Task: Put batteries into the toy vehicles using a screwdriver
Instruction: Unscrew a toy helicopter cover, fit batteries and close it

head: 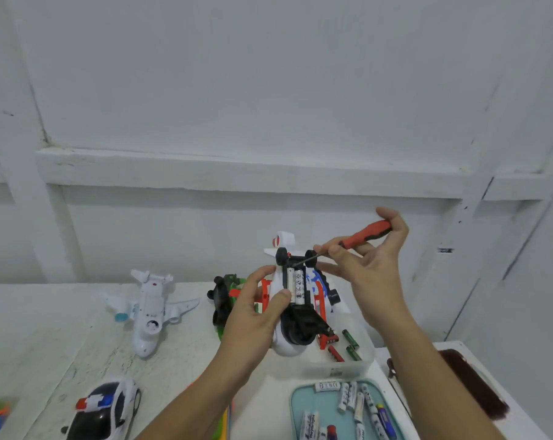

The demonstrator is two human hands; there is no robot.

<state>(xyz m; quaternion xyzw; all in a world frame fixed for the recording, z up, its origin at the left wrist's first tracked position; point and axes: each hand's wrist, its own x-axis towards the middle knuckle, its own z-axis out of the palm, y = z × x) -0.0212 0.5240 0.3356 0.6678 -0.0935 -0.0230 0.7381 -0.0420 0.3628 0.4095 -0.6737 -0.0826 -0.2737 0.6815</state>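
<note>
The left hand (253,315) grips the upturned toy plane (289,346), thumb against its two loaded batteries (295,287); the right hand (373,268) pinches the screwdriver (364,235), reaching in from 2 o'clock. With the bay uncovered, a tilt or slipping tip could pop a battery loose.

Bare desk (30,328) is seen at the far left; nearer passage is blocked by the white plane (148,309), police car (105,408) and battery tray (295,398).

orange-black screwdriver (365,234); white plane (148,309); seemingly teal tray (295,404).
</note>
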